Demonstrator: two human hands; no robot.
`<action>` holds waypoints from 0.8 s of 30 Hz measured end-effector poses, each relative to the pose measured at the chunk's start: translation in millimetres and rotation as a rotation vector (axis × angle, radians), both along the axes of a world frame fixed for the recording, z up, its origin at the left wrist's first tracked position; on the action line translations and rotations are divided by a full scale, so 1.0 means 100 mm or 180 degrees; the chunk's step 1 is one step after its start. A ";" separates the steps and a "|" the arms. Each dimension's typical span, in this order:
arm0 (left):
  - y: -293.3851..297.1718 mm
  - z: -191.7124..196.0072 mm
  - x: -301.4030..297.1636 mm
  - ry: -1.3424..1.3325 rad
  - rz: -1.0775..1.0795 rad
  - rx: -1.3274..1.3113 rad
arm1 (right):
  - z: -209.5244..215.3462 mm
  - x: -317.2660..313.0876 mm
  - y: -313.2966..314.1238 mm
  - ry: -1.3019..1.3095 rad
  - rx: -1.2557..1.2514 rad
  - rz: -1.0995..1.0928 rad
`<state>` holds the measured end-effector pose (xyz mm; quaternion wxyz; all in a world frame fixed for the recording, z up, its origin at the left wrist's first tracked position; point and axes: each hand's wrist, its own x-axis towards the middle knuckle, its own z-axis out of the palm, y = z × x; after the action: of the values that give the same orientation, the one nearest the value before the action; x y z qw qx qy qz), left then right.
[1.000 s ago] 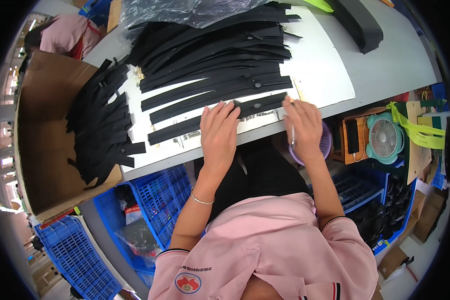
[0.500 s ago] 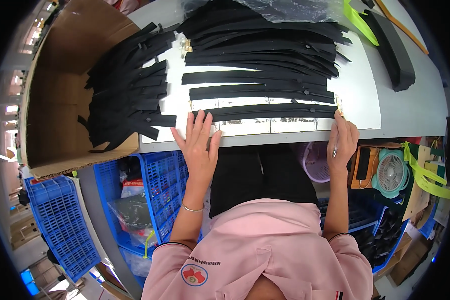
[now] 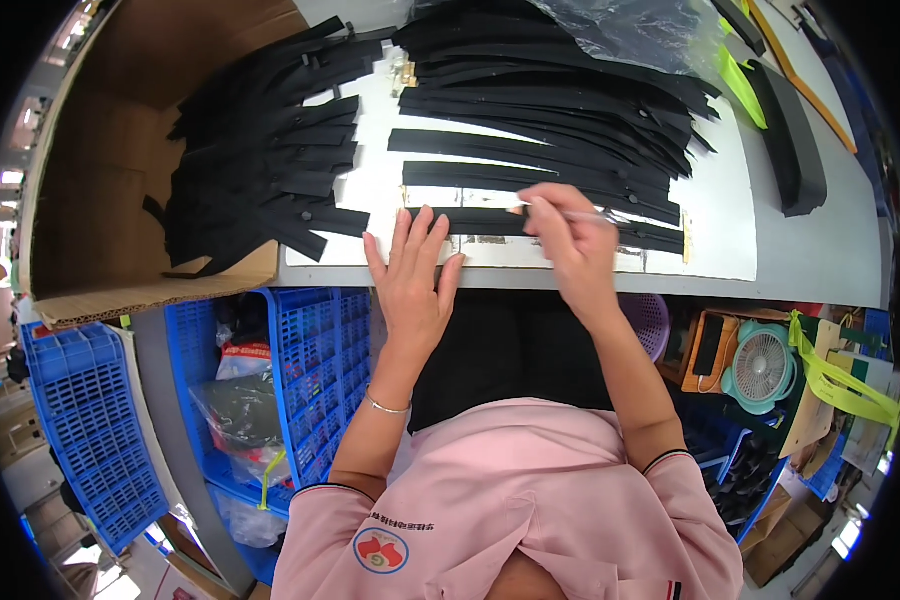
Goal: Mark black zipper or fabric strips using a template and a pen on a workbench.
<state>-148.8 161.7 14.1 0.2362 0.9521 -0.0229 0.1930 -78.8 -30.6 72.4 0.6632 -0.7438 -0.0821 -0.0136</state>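
A long black zipper-like strip (image 3: pixel 475 221) lies straight across the white board (image 3: pixel 720 205) near the table's front edge. My left hand (image 3: pixel 413 280) rests flat on its left end, fingers spread. My right hand (image 3: pixel 585 255) is over the strip's middle, pinching a slim pen (image 3: pixel 598 216) whose tip points left, close to the strip; whether it touches, I cannot tell. The hand is slightly blurred and covers part of the strip. Beyond it, several more black strips (image 3: pixel 480 175) lie in rows, some with small round pulls near their right ends.
A cardboard box (image 3: pixel 100 170) at the left has a heap of black strips (image 3: pixel 260 165) spilling from it. Clear plastic film (image 3: pixel 640 35) covers the far strips. A black bar (image 3: pixel 785 140) lies at right. Below are blue crates (image 3: pixel 315 370) and a small fan (image 3: pixel 763 365).
My right hand has moved left from the strip's right end to its middle, bringing the pen tip over it. My left hand stays on the left end. The whole view has shifted a little.
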 end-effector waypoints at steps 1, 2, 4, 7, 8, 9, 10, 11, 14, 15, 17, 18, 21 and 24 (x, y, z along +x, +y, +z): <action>0.00 -0.01 0.00 0.0004 0.0012 -0.0006 | -0.04 0.05 0.12 0.0154 0.0167 0.0136; -0.02 -0.01 0.01 0.0003 0.0005 -0.0014 | -0.14 0.11 0.20 0.0151 0.0158 0.0146; -0.02 -0.02 0.02 -0.0029 0.0016 0.0001 | -0.34 0.17 0.33 -0.0043 0.0057 0.0356; -0.02 0.00 0.02 -0.0048 0.0036 -0.0013 | -0.47 0.15 0.42 -0.0594 -0.0364 0.0267; -0.02 0.01 0.01 -0.0043 0.0031 -0.0045 | -0.46 0.15 0.42 -0.0586 -0.0367 0.0297; -0.02 -0.01 0.01 -0.0034 0.0058 -0.0051 | -0.44 0.15 0.42 -0.0515 -0.0474 0.0281; -0.02 -0.01 0.01 -0.0054 0.0048 -0.0070 | -0.42 0.15 0.42 -0.0450 -0.0584 0.0253; -0.02 -0.02 0.01 -0.0074 0.0038 -0.0089 | -0.44 0.15 0.43 -0.0448 -0.0592 0.0268; -0.02 -0.02 0.00 -0.0080 0.0051 -0.0121 | -0.48 0.15 0.44 -0.0584 -0.0610 0.0240; -0.02 -0.01 0.00 -0.0076 0.0066 -0.0128 | -0.48 0.16 0.44 -0.0627 -0.0699 0.0227; -0.02 -0.01 0.00 -0.0068 0.0030 -0.0129 | -0.47 0.16 0.45 -0.0669 -0.0795 0.0217; -0.02 -0.01 0.00 -0.0065 0.0036 -0.0135 | -0.47 0.16 0.45 -0.0764 -0.0859 0.0193; -0.02 -0.01 0.01 -0.0070 0.0036 -0.0098 | -0.47 0.16 0.47 -0.0856 -0.0857 0.0102; -0.01 -0.01 0.00 -0.0052 0.0049 -0.0095 | -0.48 0.14 0.41 -0.0714 -0.0755 0.0250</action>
<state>-148.8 161.0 13.1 0.2486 0.9470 -0.0146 0.2029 -64.4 9.9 24.8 0.5575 -0.8069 -0.1856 -0.0609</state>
